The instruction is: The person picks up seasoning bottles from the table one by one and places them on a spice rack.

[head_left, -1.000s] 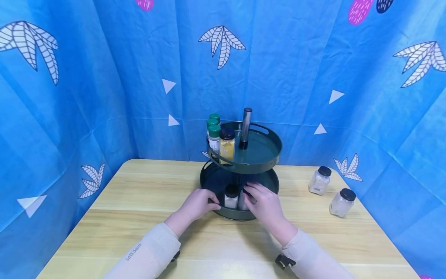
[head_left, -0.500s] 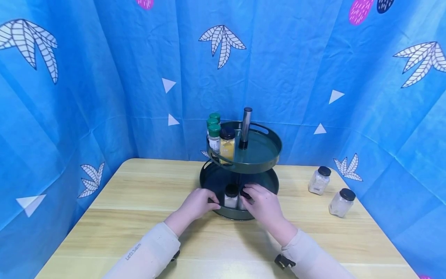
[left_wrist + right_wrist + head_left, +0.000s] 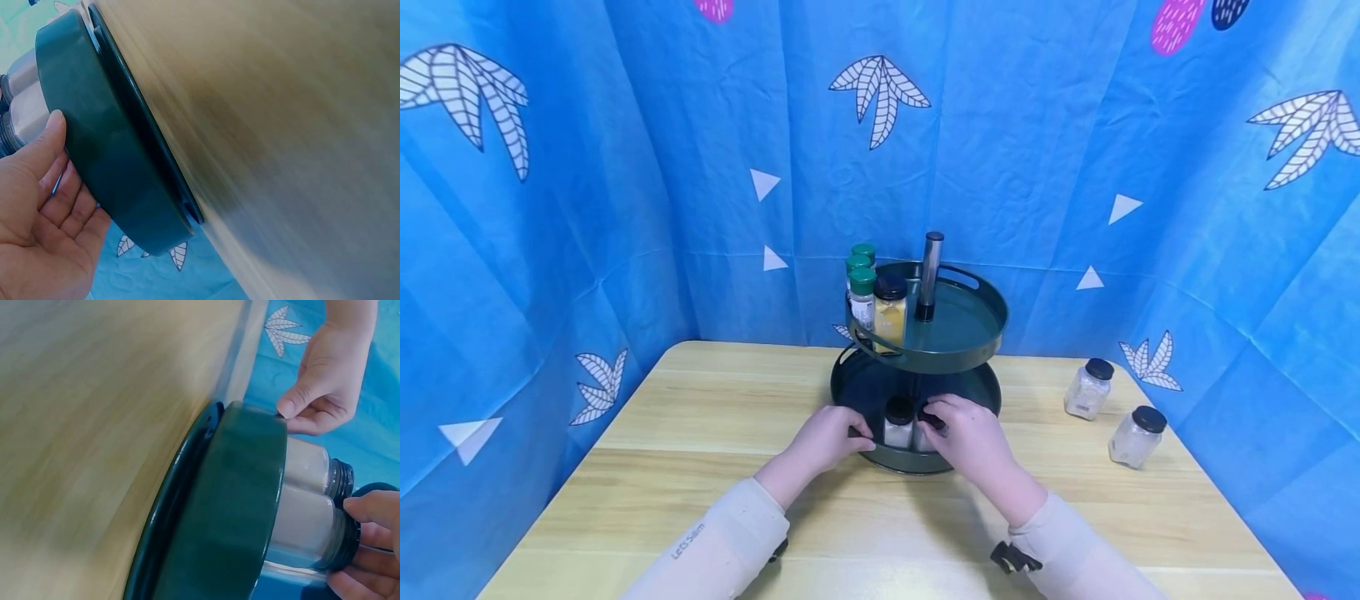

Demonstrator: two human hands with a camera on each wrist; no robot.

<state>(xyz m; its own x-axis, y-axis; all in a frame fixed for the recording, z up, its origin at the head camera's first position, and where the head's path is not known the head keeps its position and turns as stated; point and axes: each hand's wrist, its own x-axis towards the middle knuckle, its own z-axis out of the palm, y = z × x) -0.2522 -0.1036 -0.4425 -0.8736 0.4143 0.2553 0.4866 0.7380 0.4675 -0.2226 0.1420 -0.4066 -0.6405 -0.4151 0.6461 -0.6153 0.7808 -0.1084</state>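
Note:
A two-tier dark green turntable rack stands on the table, its lower tray (image 3: 902, 461) holding two clear jars with black lids and pale contents. My left hand (image 3: 823, 437) pinches that tray's rim at the left, thumb on the outer wall in the left wrist view. Beside it stands one jar (image 3: 898, 433), upright. My right hand (image 3: 973, 435) grips the other jar (image 3: 303, 525) by its black lid, fingers curled around it in the right wrist view. The two jars stand side by side against the front wall of the tray. In the head view my fingers partly hide the gripped jar.
On the upper tray (image 3: 951, 360) stand several green-capped bottles (image 3: 862, 300) and a yellow jar (image 3: 891, 312), around a metal post (image 3: 929, 275). Two more black-lidded jars (image 3: 1087, 390) stand at the table's right. Blue curtain (image 3: 1030, 167) encloses the back and sides.
My right fingers have shifted slightly on the jar's lid, and that jar sits a little closer to its neighbour than a second ago. My left hand stays on the rim.

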